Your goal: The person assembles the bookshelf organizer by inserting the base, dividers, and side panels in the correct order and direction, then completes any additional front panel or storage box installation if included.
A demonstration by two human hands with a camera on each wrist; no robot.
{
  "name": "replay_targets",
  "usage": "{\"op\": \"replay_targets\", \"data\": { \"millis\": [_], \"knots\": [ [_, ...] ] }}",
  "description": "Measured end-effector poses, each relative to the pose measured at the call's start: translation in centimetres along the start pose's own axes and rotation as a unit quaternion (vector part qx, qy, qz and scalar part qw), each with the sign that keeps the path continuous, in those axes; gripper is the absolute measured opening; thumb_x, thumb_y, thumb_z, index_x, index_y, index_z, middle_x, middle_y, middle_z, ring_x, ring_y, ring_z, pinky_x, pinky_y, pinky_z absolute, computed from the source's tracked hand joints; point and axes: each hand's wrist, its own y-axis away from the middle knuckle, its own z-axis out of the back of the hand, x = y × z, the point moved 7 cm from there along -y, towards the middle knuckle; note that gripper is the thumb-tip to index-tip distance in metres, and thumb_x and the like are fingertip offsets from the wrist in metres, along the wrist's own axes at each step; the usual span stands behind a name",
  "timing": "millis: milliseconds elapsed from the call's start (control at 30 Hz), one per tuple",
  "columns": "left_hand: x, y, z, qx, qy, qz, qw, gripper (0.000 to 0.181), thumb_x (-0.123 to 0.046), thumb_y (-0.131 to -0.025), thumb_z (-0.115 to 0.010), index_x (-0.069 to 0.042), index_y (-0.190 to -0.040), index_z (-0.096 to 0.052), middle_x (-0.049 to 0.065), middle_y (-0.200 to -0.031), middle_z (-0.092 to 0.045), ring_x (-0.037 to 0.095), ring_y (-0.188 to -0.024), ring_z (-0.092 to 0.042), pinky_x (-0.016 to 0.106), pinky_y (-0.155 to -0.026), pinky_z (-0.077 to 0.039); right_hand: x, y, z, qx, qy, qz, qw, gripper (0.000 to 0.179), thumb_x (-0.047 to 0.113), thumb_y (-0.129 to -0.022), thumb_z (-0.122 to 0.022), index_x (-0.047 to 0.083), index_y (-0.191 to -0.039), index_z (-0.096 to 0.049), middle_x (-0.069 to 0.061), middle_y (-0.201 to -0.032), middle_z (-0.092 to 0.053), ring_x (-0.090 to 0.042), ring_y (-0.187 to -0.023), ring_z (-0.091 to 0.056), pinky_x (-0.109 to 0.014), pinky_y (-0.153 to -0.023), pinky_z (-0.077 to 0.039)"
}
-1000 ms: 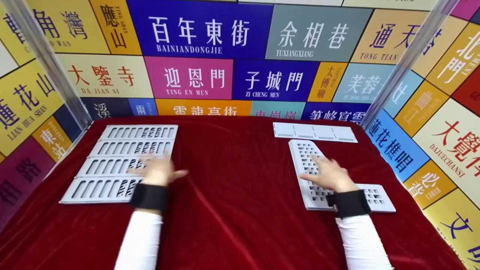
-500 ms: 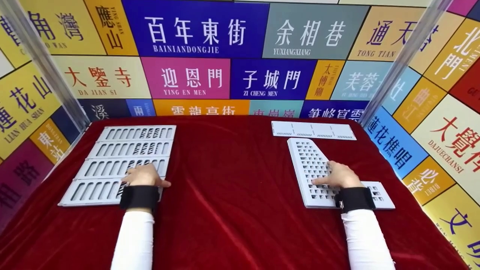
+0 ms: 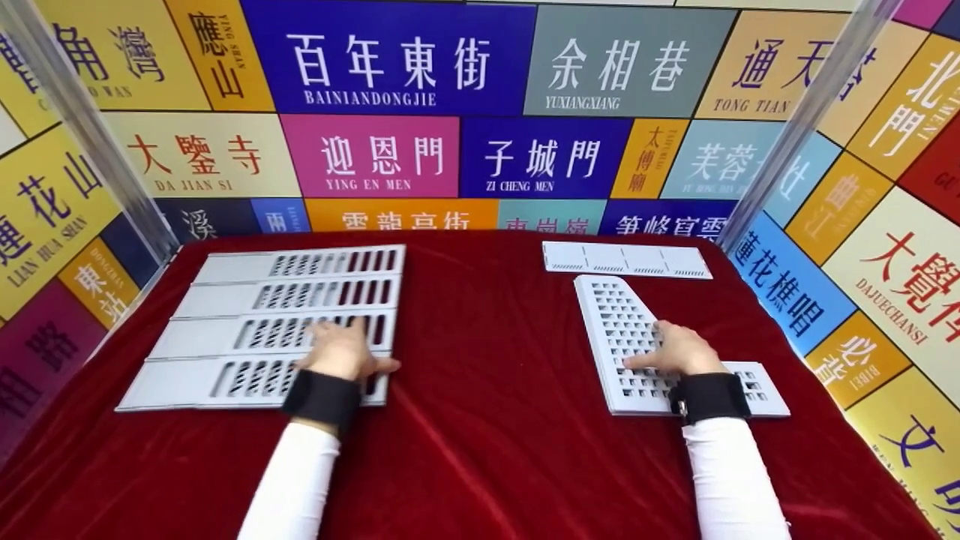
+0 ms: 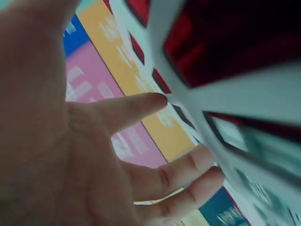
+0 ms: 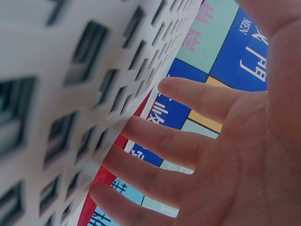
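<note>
head view: four pale grey slotted panels (image 3: 322, 277) lie in rows, one behind another, on the left of the red cloth (image 3: 487, 337). each has a line of long, round-ended slots; those at the right end show red through them, those further left frame black slanting marks, and plain strips (image 3: 202, 334) run out beyond to the left. the left hand (image 3: 341, 349) lies over the nearer rows, fingers spread apart, and the left wrist view has fingertips touching a panel. the right hand (image 3: 682, 349) is at the perforated plate (image 3: 626, 319), white and pierced with small square windows, on the right of the cloth; its fingers are straight and apart, though whether every tip touches the plate i cannot tell.

half a second ago the slots sat further left and the right edges ended sooner; the panels have slid right along with the left hand, baring the plain strips. the right hand and the perforated plate look unmoved.
</note>
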Motion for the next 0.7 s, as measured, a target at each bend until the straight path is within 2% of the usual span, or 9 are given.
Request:
{"op": "replay_targets", "data": {
  "millis": [67,167,267,333,400,467,533,600,700],
  "knots": [
    [-1.9,0.7,-0.1,-0.027,-0.024,-0.031,0.9988,0.111,-0.067,-0.073,-0.077,-0.009,-0.156,-0.032,0.043,-0.153,-0.027,0.059,-0.144,-0.023,0.079,-0.096,-0.04,0.5,0.2,0.5,-0.022,0.008,0.006,0.9997,0.108,0.059,-0.078,-0.077,-0.007,-0.151,-0.031,-0.039,-0.141,-0.044,-0.055,-0.125,-0.046,-0.068,-0.104,-0.038],
    [-4.5,2.0,-0.3,-0.073,-0.057,-0.076,0.9928,0.109,-0.068,-0.069,-0.078,-0.002,-0.148,-0.043,0.041,-0.14,-0.046,0.056,-0.132,-0.043,0.064,-0.102,-0.045,2.3,0.8,1.6,-0.075,-0.006,0.046,0.9961,0.093,0.052,-0.086,-0.072,-0.005,-0.149,-0.037,-0.038,-0.14,-0.047,-0.056,-0.127,-0.046,-0.068,-0.104,-0.039],
    [-6.6,3.3,-0.6,-0.104,-0.074,-0.101,0.9867,0.108,-0.07,-0.067,-0.079,0.001,-0.142,-0.048,0.039,-0.131,-0.055,0.052,-0.123,-0.052,0.054,-0.102,-0.047,5.7,1.5,2.1,-0.119,-0.052,0.126,0.9836,0.068,0.039,-0.094,-0.067,-0.006,-0.142,-0.048,-0.033,-0.135,-0.057,-0.049,-0.122,-0.057,-0.061,-0.102,-0.047],
    [-7.8,4.2,-1.0,-0.108,-0.075,-0.107,0.9855,0.108,-0.072,-0.067,-0.078,0.0,-0.142,-0.049,0.038,-0.131,-0.055,0.05,-0.123,-0.051,0.053,-0.098,-0.051,8.4,1.9,1.2,-0.106,-0.107,0.182,0.9718,0.055,0.031,-0.099,-0.061,-0.006,-0.139,-0.052,-0.03,-0.129,-0.063,-0.044,-0.115,-0.064,-0.055,-0.099,-0.052],
    [-8.9,5.1,-1.3,-0.111,-0.074,-0.115,0.9843,0.108,-0.073,-0.066,-0.078,-0.001,-0.141,-0.05,0.037,-0.13,-0.056,0.049,-0.122,-0.052,0.052,-0.094,-0.054,11.3,2.1,-0.9,-0.054,-0.181,0.236,0.9532,0.047,0.024,-0.104,-0.054,-0.01,-0.136,-0.052,-0.031,-0.12,-0.067,-0.043,-0.106,-0.069,-0.051,-0.092,-0.057],
    [-10.0,6.2,-1.8,-0.119,-0.075,-0.132,0.9812,0.106,-0.073,-0.064,-0.079,-0.002,-0.138,-0.053,0.035,-0.127,-0.059,0.048,-0.119,-0.054,0.051,-0.092,-0.055,13.9,2.4,-3.8,0.036,-0.275,0.266,0.9234,0.044,0.019,-0.106,-0.048,-0.014,-0.135,-0.048,-0.034,-0.116,-0.067,-0.042,-0.103,-0.07,-0.047,-0.09,-0.059],
    [-11.0,7.2,-2.4,-0.123,-0.077,-0.145,0.9787,0.102,-0.071,-0.062,-0.081,-0.002,-0.132,-0.057,0.033,-0.122,-0.062,0.046,-0.115,-0.056,0.049,-0.088,-0.056,16.0,2.9,-6.9,0.135,-0.363,0.257,0.8855,0.044,0.017,-0.107,-0.044,-0.017,-0.135,-0.043,-0.035,-0.114,-0.067,-0.04,-0.101,-0.071,-0.044,-0.091,-0.059],
    [-11.9,8.0,-3.1,-0.121,-0.085,-0.155,0.9768,0.099,-0.071,-0.061,-0.082,-0.002,-0.129,-0.058,0.032,-0.119,-0.063,0.043,-0.113,-0.058,0.048,-0.086,-0.057,17.2,3.3,-9.4,0.205,-0.424,0.226,0.8525,0.043,0.018,-0.108,-0.043,-0.017,-0.134,-0.043,-0.031,-0.111,-0.067,-0.034,-0.099,-0.072,-0.041,-0.092,-0.059],
    [-12.9,9.0,-3.9,-0.111,-0.118,-0.164,0.9731,0.101,-0.075,-0.063,-0.078,-0.005,-0.133,-0.057,0.03,-0.122,-0.063,0.04,-0.115,-0.058,0.044,-0.084,-0.058,17.9,3.7,-11.6,0.243,-0.482,0.176,0.8234,0.032,0.019,-0.108,-0.043,-0.008,-0.124,-0.048,-0.016,-0.104,-0.066,-0.022,-0.091,-0.07,-0.035,-0.089,-0.06]
  ]
}}
